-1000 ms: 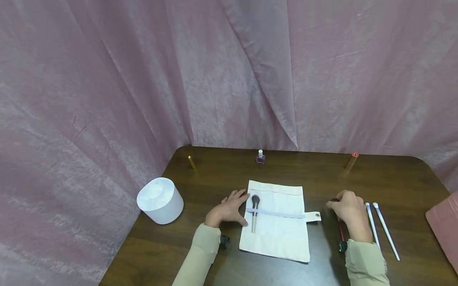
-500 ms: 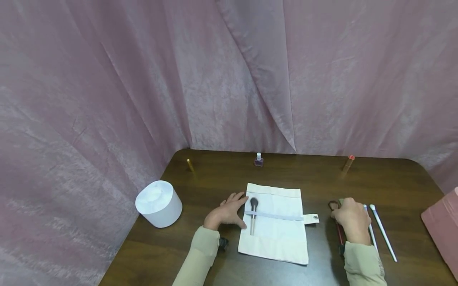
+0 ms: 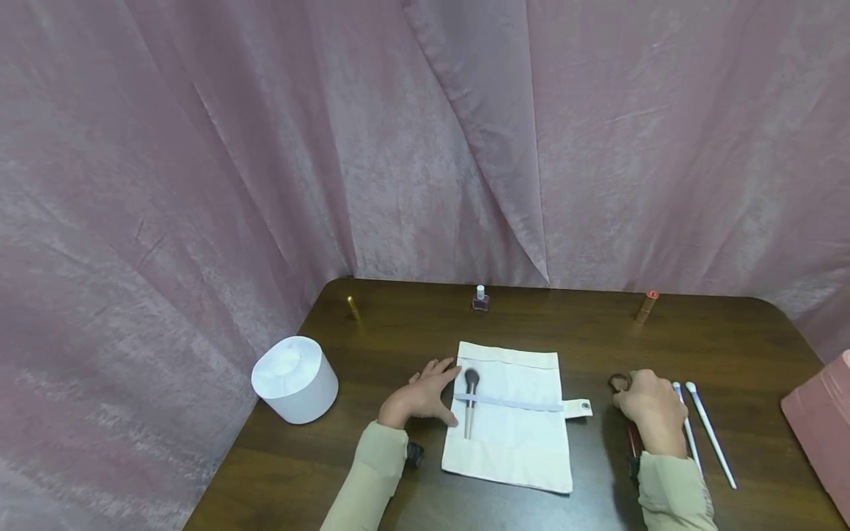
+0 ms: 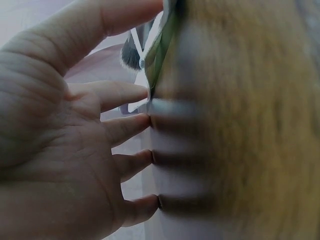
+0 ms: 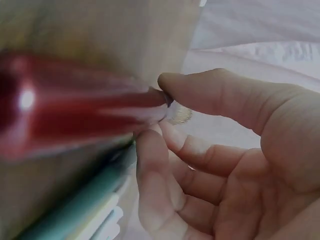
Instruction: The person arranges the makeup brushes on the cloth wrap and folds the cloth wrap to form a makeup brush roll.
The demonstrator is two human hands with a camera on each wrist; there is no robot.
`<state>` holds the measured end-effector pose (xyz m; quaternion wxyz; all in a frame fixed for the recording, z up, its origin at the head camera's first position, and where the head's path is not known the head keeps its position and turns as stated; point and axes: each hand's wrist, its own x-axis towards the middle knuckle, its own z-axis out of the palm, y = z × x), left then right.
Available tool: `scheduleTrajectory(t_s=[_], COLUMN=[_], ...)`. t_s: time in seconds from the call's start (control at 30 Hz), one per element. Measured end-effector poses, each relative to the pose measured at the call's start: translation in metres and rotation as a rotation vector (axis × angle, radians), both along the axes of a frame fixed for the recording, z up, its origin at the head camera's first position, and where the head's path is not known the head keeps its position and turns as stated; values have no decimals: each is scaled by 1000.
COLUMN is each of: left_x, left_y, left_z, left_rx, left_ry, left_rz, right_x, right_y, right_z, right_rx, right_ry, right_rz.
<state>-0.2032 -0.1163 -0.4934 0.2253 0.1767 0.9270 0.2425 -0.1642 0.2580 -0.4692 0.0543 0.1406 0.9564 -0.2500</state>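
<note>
A white cloth brush roll (image 3: pixel 514 457) lies unrolled on the table, with one dark-tipped makeup brush (image 3: pixel 469 414) tucked under its elastic band. My left hand (image 3: pixel 421 396) rests at the roll's left edge, fingers spread and fingertips along the border in the left wrist view. To the right of the roll, my right hand (image 3: pixel 652 411) pinches a red-handled makeup brush (image 5: pixel 85 107) near its ferrule, thumb on one side and index finger on the other. Close beside it, partly behind the fingers, is a green-handled brush (image 5: pixel 75 207).
Two white-handled brushes (image 3: pixel 712 436) lie right of my right hand. A white cylinder (image 3: pixel 295 380) stands at the left, a pink box (image 3: pixel 820 424) at the right. Along the back are a gold tube (image 3: pixel 353 307), a nail polish bottle (image 3: pixel 480 301) and a lipstick (image 3: pixel 646 307).
My right hand has shifted slightly right and nearer to me relative to the red-handled brush, uncovering its head. The left hand stays at the roll's edge.
</note>
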Motion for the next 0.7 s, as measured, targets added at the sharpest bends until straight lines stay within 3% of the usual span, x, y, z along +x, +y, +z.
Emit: scheduleTrajectory(t_s=[0.33,0.53,0.7], left_x=[-3,-3,-2], left_y=[-1,0,0], left_z=[-2,-2,-4], left_rx=[-15,-3,-6], left_ry=[12,0,-6], left_rz=[-1,-5,13], right_x=[-3,-1,1], right_y=[-11,-18,-24], right_z=[26,38,41], right_rx=[-86,-188,-275], right_ry=[151,191,288], right_rz=[77,40,29])
